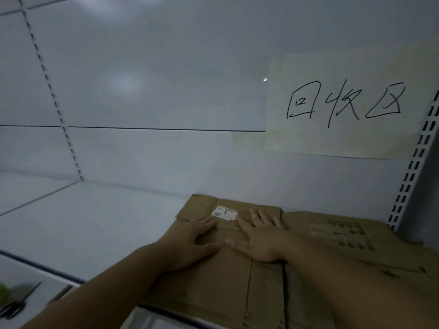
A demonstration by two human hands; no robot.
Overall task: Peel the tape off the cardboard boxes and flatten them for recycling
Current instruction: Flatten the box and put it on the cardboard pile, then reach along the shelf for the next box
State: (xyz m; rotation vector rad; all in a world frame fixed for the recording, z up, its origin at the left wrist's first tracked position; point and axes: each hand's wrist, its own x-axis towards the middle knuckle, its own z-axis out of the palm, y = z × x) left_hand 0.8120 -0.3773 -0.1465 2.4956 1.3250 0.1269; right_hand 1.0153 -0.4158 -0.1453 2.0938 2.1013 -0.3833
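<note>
Cardboard box (pixel 213 281), flattened on the shelf (pixel 95 222) below the sign (pixel 344 138), is pressed by the left hand (pixel 190 243) and right hand (pixel 259 238), fingers spread flat, nothing grasped. If pressure is released early, the creased panels could spring up.

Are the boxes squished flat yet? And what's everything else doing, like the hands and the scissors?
Top cardboard box: flattened, lying on the shelf under both hands.
Second cardboard box: flattened, lying on its right.
Left hand: open, pressing flat on the top box.
Right hand: open, fingers spread, pressing it too.
Label: stuck on the top box.
Paper sign: stuck flat on the back wall.
Scissors: lying untouched, blurry, blades seem closed.
</note>
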